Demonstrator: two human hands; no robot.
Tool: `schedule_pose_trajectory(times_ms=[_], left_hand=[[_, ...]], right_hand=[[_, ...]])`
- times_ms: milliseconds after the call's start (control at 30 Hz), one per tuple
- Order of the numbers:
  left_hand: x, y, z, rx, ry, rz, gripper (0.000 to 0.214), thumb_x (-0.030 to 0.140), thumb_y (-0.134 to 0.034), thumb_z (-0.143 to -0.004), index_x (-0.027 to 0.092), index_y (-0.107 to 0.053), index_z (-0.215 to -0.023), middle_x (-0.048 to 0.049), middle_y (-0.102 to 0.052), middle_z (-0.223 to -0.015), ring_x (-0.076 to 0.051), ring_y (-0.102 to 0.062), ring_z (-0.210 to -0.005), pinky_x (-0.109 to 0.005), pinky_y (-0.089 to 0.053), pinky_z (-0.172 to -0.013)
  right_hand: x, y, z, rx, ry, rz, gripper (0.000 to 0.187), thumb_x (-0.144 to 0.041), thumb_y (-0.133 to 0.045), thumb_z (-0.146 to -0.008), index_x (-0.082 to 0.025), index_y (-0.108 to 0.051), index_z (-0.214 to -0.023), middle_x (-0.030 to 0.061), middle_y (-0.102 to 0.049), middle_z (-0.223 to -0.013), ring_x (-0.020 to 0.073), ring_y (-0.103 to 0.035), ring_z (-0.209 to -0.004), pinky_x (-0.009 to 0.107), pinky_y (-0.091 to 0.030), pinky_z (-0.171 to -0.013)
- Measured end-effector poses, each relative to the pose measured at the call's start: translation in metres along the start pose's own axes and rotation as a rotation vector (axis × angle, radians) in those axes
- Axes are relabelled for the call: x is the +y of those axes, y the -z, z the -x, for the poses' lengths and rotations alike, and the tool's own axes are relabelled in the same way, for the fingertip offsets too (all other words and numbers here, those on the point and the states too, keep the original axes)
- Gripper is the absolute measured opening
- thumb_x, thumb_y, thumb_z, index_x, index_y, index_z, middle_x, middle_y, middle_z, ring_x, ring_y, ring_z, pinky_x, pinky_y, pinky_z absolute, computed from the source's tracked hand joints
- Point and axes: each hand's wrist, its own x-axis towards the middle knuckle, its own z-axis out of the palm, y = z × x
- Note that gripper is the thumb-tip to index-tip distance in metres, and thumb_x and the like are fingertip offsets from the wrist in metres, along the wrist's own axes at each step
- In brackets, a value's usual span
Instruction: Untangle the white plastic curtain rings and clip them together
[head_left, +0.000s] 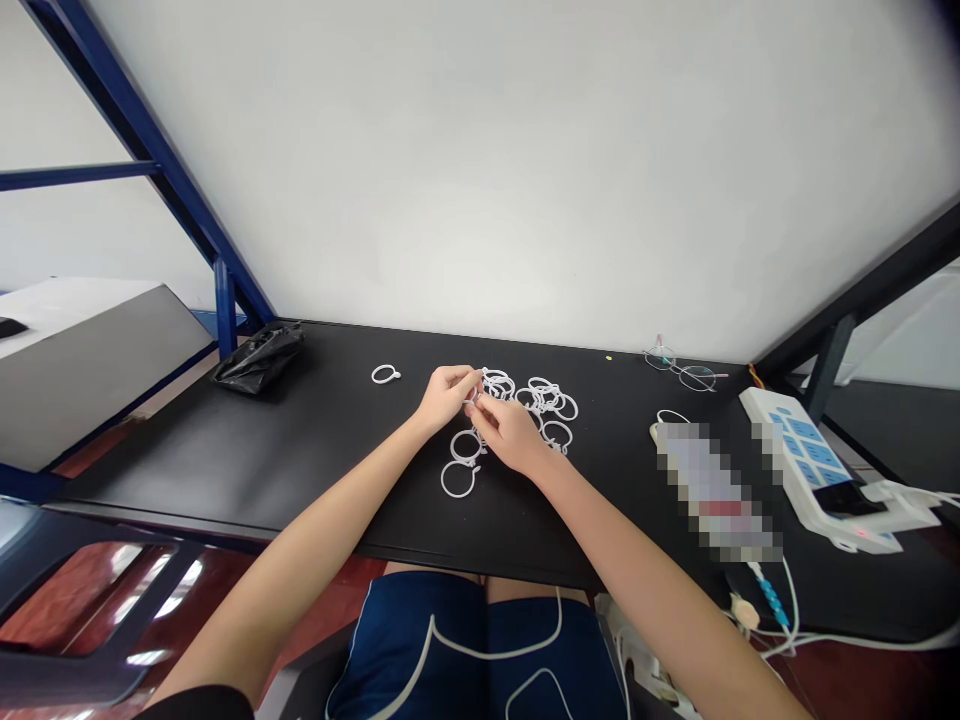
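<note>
My left hand (448,393) and my right hand (510,428) meet over the middle of the black table. Both have their fingers closed on one white ring (472,397), most of which the fingers hide. Around and behind my hands lie several more white rings (551,395) in a loose pile, each with a small tab or clip. Nearer to me, two rings (458,479) lie just below my fingers. Apart from the rest, a single ring (385,374) sits to the left of my left hand.
A crumpled black plastic bag (261,357) lies at the table's back left. Towards the right are eyeglasses (679,370), a blurred-out phone (712,490) on a cable, and a white power strip (810,460) with plugs. A white wall (510,180) rises behind the black table (330,430).
</note>
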Motion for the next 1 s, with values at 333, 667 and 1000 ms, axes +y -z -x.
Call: schedule_pose_trajectory(times_ms=[333, 667, 1000], left_hand=[[-0.0036, -0.0013, -0.0002, -0.006, 0.013, 0.013, 0.034, 0.039, -0.061, -0.080, 0.013, -0.057, -0.059, 0.0021, -0.049, -0.049, -0.008, -0.043, -0.046, -0.020, -0.032, -0.046], [-0.0010, -0.0019, 0.0012, 0.008, -0.007, -0.022, 0.034, 0.039, -0.063, -0.080, 0.013, -0.057, -0.059, 0.0017, -0.051, -0.048, -0.008, -0.047, -0.045, -0.019, -0.034, -0.044], [-0.0037, -0.0010, 0.0018, 0.010, -0.020, -0.069, 0.034, 0.040, -0.062, -0.081, 0.013, -0.057, -0.060, 0.0019, -0.050, -0.050, -0.008, -0.045, -0.045, -0.020, -0.033, -0.044]], right_hand=[[0.0007, -0.0006, -0.0003, 0.009, 0.013, 0.024, 0.033, -0.027, -0.043, -0.094, -0.021, -0.037, -0.063, -0.0056, -0.039, -0.049, 0.0098, -0.036, -0.045, 0.024, -0.028, -0.051], [0.0012, -0.0011, -0.0001, 0.008, 0.008, 0.023, 0.032, -0.026, -0.043, -0.094, -0.021, -0.037, -0.063, -0.0054, -0.041, -0.049, 0.0098, -0.037, -0.045, 0.024, -0.028, -0.051], [0.0018, -0.0011, -0.0001, 0.001, 0.001, 0.014, 0.033, -0.026, -0.044, -0.094, -0.021, -0.036, -0.062, -0.0052, -0.042, -0.049, 0.0101, -0.038, -0.045, 0.024, -0.028, -0.051]])
